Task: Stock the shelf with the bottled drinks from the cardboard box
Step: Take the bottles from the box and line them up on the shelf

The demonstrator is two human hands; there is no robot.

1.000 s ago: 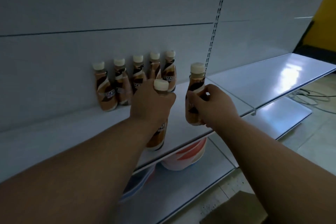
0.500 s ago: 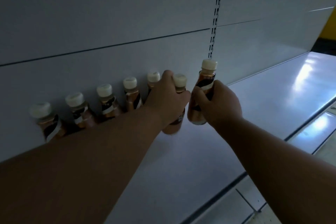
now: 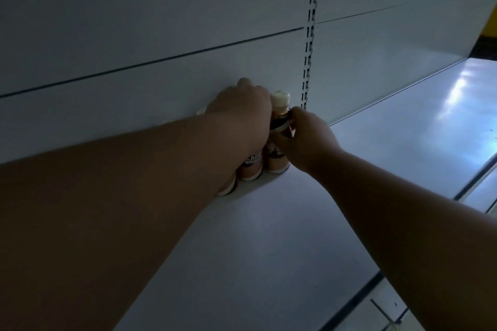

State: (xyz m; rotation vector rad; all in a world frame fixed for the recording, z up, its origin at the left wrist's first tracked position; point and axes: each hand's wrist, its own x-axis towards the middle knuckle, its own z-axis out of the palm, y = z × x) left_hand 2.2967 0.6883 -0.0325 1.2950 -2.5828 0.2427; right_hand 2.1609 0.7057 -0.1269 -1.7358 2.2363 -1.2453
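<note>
Two brown coffee bottles with cream caps stand at the back of the white shelf (image 3: 269,236), against the rear panel. My left hand (image 3: 242,113) is closed over the top of the left bottle (image 3: 251,166), hiding its cap. My right hand (image 3: 306,137) grips the right bottle (image 3: 278,161) at its waist; its cap shows above my fingers. Both bottles touch each other and rest on the shelf. My left forearm hides the row of earlier bottles, except one base (image 3: 228,188). The cardboard box is out of view.
A slotted upright (image 3: 309,43) runs down the back panel just right of the bottles. The neighbouring shelf section (image 3: 403,129) stretches to the right. The shelf's front edge (image 3: 357,295) crosses the lower right, with a lower shelf beneath.
Both hands have pushed their bottles back and down onto the shelf beside the row. The camera has moved closer, and my left arm now covers the row.
</note>
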